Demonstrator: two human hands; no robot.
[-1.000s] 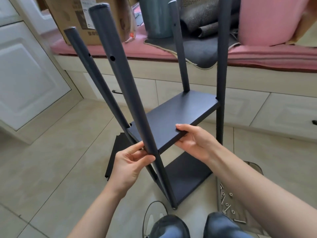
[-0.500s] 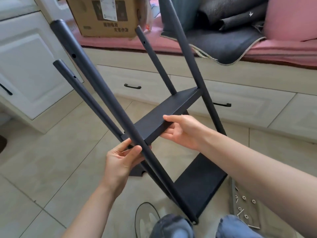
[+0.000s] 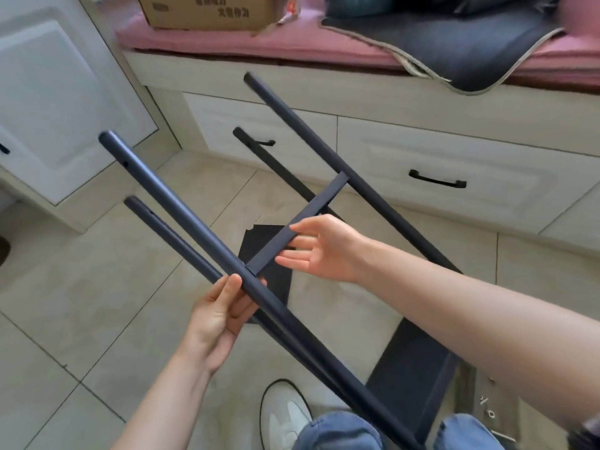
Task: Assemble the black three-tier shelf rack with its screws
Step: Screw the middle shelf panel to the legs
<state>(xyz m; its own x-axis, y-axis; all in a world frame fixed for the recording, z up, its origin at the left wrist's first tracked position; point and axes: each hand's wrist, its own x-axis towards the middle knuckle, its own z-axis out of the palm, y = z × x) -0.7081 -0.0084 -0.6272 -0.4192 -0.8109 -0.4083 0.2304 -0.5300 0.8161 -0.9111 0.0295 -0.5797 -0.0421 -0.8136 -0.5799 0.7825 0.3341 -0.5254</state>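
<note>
The black rack leans far over to the left, its four poles slanting up and away from me. My left hand (image 3: 217, 315) grips the nearest pole (image 3: 181, 219) just below the middle shelf (image 3: 302, 222), which I see edge-on. My right hand (image 3: 319, 248) lies with straight fingers under that shelf's edge, thumb on top. The bottom shelf (image 3: 415, 371) sits low by my knees. A loose black shelf panel (image 3: 276, 277) lies flat on the tiles behind the poles. Several screws (image 3: 487, 409) lie on the floor at the lower right.
A white bench with drawers (image 3: 435, 170) and a pink cushion (image 3: 259, 43) runs across the back, carrying a cardboard box (image 3: 207, 11) and a dark mat (image 3: 454, 43). White cabinet doors (image 3: 52, 102) stand at the left. My shoe (image 3: 285, 414) and jeans are at the bottom.
The rack has tipped further to the left and down, from near upright to steeply slanted. My right hand's fingers have straightened under the middle shelf. My left hand keeps hold of the near pole.
</note>
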